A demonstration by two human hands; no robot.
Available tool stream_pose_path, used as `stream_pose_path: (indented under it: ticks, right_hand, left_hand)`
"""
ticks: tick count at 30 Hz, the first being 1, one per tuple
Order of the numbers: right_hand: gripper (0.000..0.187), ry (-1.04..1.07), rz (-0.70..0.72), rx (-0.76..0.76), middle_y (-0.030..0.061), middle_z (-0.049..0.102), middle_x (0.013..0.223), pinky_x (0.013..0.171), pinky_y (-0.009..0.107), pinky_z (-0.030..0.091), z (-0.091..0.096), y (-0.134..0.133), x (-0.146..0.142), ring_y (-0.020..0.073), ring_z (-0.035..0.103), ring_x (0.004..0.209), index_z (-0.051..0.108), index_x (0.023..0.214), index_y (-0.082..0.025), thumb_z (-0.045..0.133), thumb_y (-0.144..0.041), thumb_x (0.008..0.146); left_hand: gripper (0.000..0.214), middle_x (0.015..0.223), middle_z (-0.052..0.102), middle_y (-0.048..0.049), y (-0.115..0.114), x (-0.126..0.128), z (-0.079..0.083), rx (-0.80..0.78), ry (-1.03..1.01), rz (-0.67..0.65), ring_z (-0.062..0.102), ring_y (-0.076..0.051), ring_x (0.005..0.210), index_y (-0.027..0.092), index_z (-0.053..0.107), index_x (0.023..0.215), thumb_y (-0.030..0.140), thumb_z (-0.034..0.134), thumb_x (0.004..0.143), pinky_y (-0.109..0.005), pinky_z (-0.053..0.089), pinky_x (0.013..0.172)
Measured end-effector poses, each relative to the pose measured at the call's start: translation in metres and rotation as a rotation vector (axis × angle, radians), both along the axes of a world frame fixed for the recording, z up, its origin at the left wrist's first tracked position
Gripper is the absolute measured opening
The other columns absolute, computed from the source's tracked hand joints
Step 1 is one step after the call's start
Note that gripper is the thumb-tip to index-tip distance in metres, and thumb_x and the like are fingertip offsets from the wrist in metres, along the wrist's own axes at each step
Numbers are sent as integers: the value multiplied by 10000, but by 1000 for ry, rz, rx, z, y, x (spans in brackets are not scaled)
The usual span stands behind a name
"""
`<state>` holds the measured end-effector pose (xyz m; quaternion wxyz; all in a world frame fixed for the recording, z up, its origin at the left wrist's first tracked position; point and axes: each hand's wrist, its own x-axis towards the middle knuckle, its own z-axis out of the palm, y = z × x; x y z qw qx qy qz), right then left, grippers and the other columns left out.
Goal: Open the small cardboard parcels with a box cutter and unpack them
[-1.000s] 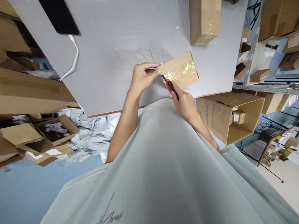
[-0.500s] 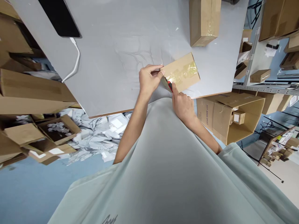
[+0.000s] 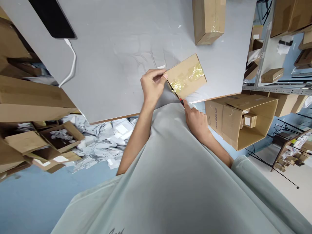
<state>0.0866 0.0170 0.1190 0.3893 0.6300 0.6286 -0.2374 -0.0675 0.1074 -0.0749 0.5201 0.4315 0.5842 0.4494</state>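
A small cardboard box [image 3: 186,76] sealed with clear tape lies near the front edge of the grey table [image 3: 117,55]. My left hand [image 3: 151,85] pinches the box's near left corner and steadies it. My right hand [image 3: 198,122] is closed around a red and black utility knife [image 3: 180,101], whose tip rests against the box's near end, at the taped seam. Most of the knife is hidden by my fingers.
A second taped box [image 3: 208,19] stands at the table's far side. A black phone [image 3: 52,19] with a white cable [image 3: 70,65] lies far left. An open carton [image 3: 241,120] sits on the floor to the right. Open boxes and crumpled grey mailers [image 3: 97,143] litter the floor left.
My right hand has drawn the knife back toward me along the box's near end. The left hand has stayed on the corner.
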Motion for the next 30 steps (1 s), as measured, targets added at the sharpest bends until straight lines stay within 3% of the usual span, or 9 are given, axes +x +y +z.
stream_pose_path:
  ticks: [5,10,14,17,21,27,30]
  right_hand:
    - [666,38,-64,37,145,806,1194,807,309,587,17,-14,13,243,791,883,208,1871,-331,346,-295,1221]
    - [633,153,-213,306,119,833,1155,753,302,563,20,-13,47,260,776,849,303,1854,-281,326,-342,1224]
    - [643,190,-323,509,125,855,1114,736,326,572,2,0,85,271,764,792,371,1826,-211,334,-372,1205]
    - [646,250,-338,580,110,861,1103,751,330,584,-8,8,103,269,762,796,399,1816,-234,328,-393,1194]
    - [638,281,-323,571,113,853,1168,809,322,592,-15,21,106,266,777,891,385,1824,-261,334,-366,1197]
    - [609,255,-278,464,113,812,1293,938,356,612,-27,58,96,260,791,1041,347,1839,-300,267,-342,1237]
    - [623,282,-239,463,137,798,1282,964,378,613,-36,73,95,271,792,1061,246,1868,-279,241,-372,1251]
  left_hand:
    - [646,1362,791,-121,2,-2,1,-8,-6,-5,731,-355,1399,295,837,1260,843,756,926,-484,631,1203]
    - [537,1533,701,-111,7,-2,19,64,147,-44,570,-398,1582,360,793,1374,749,708,1012,-611,447,1373]
    - [521,1687,615,-67,12,34,46,208,240,-186,341,-437,1739,378,759,1433,654,769,991,-659,236,1461]
    - [566,1688,633,-66,18,69,56,284,261,-336,309,-464,1752,359,771,1411,676,803,943,-717,126,1463]
    - [583,1700,634,-70,22,92,51,285,289,-387,340,-461,1740,359,774,1403,693,799,926,-728,42,1460]
    - [515,1704,636,-56,19,92,45,296,324,-366,349,-450,1741,379,789,1370,642,809,927,-712,-2,1463]
    - [521,1694,646,-51,19,93,45,290,319,-347,357,-451,1737,393,789,1367,642,827,911,-706,14,1467]
